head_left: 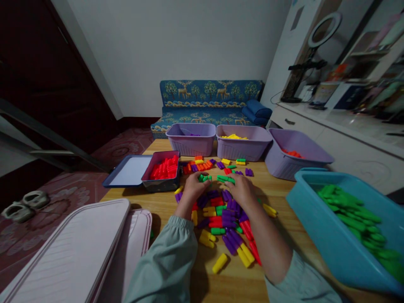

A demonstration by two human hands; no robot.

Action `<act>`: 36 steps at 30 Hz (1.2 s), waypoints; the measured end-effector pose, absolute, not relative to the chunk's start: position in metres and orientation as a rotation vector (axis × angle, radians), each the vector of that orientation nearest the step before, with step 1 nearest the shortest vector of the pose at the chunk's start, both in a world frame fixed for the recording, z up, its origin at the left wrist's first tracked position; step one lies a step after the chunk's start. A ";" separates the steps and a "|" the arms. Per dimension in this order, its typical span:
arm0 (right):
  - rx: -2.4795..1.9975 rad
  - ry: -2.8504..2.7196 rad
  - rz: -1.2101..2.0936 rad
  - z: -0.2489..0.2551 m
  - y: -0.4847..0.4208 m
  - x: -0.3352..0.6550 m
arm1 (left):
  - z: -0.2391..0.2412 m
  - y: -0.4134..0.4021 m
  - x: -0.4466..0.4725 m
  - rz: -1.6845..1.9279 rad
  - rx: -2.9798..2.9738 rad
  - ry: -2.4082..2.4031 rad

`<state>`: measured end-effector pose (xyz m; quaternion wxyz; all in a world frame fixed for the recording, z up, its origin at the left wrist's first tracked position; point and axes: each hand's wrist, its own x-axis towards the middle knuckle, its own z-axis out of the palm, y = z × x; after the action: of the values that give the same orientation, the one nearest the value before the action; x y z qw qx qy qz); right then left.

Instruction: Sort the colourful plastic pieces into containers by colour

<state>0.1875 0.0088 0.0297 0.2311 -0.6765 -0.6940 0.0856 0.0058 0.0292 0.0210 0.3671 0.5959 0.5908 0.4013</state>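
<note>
1. The left hand has its fingers curled in on a small cluster of green plastic pieces; the knuckles cover part of it.
2. The right hand pinches a green plastic strip whose far end sticks out toward the left; the exact finger contact is hidden.
3. Under and between the forearms, a mixed heap of purple, red, yellow and green pieces lies on the wooden table; the arms hide some of it.
4. Beyond the hands, more pieces lie in front of the lilac tubs; the contents of the left one are mostly out of sight behind its wall.
5. A hinged box at left holds red pieces; pale lids nearer are cut off below.
6. At right, a teal tub of green pieces runs past the frame edge.
7. Print on the cabinet-top packages is too blurred to read.
</note>
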 end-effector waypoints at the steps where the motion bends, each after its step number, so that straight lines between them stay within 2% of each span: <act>1: -1.832 -1.857 0.242 0.029 0.009 0.189 | 0.023 0.028 0.004 0.978 1.631 1.541; 4: -1.670 -1.755 0.329 0.024 0.012 0.190 | 0.028 0.024 0.002 0.896 1.841 1.520; 9: -1.421 -1.625 0.692 0.013 0.017 0.182 | 0.034 0.023 0.002 0.939 1.932 1.442; 16: -1.195 -1.260 1.176 0.034 0.005 0.166 | 0.046 0.020 0.010 1.043 1.326 1.084; 21: -1.176 -1.281 1.270 0.045 -0.006 0.156 | 0.047 0.016 0.013 1.032 1.053 1.048; 27: -1.267 -1.274 1.254 0.031 -0.002 0.149 | 0.043 0.021 0.012 1.175 0.894 1.247; 36: -1.247 -1.034 1.319 0.018 0.008 0.147 | 0.032 0.027 0.001 1.146 1.148 1.487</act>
<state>0.1470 0.0080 0.0182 0.5026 -0.5161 -0.4279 0.5459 0.0012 0.0272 0.0325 0.4532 0.4651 0.6023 0.4641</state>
